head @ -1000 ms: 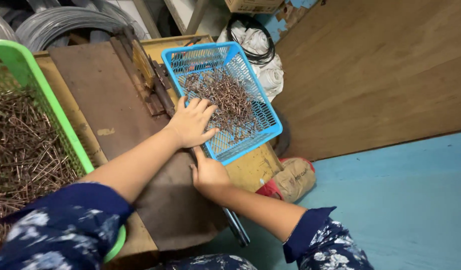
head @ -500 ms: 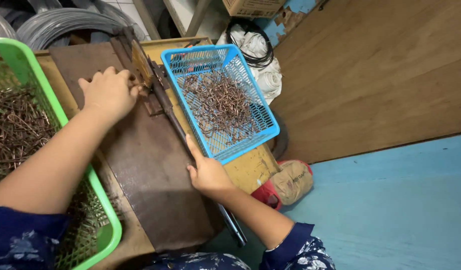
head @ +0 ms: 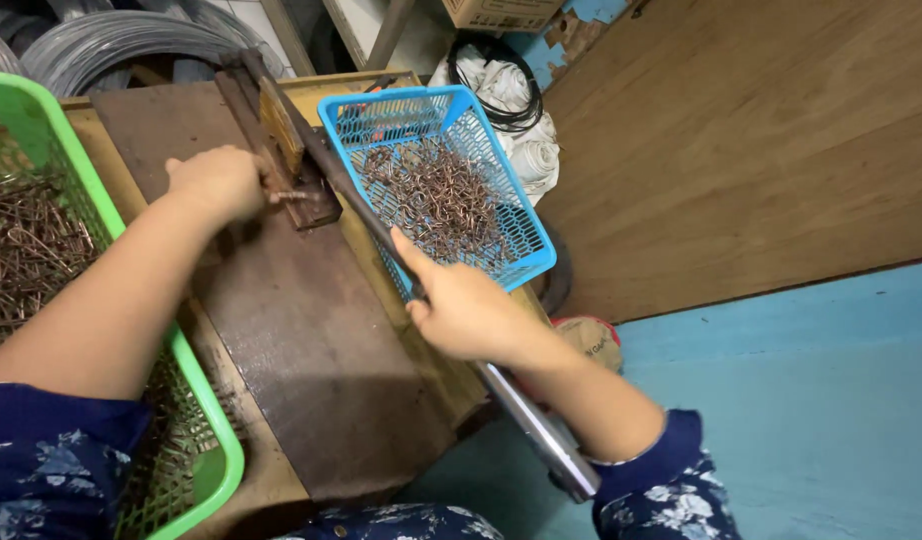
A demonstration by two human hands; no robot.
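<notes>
**Now the lever handle is raised, left hand at the bender block**

Compared with half a second ago, the right hand sits higher along the long metal lever, and the left hand has drawn in closer to the wooden block of the bending jig. The right hand is closed around the lever, forefinger stretched along the bar. The left hand pinches a short rusty wire piece against the jig's end; the fingers are curled shut on it.

The dark steel plate under the jig lies bare toward the person, giving open room between the two forearms. On the left the green mesh basket of straight wire pieces presses close to the left arm. On the right the blue mesh basket of bent wire hooks touches the lever's far side, so little room remains there. Beyond the bench edge the blue floor is open.

The lever's long axis runs diagonally, from the jig at upper left down to its shiny free end at lower right, near the right sleeve. The wire piece points roughly sideways, toward the lever.
</notes>
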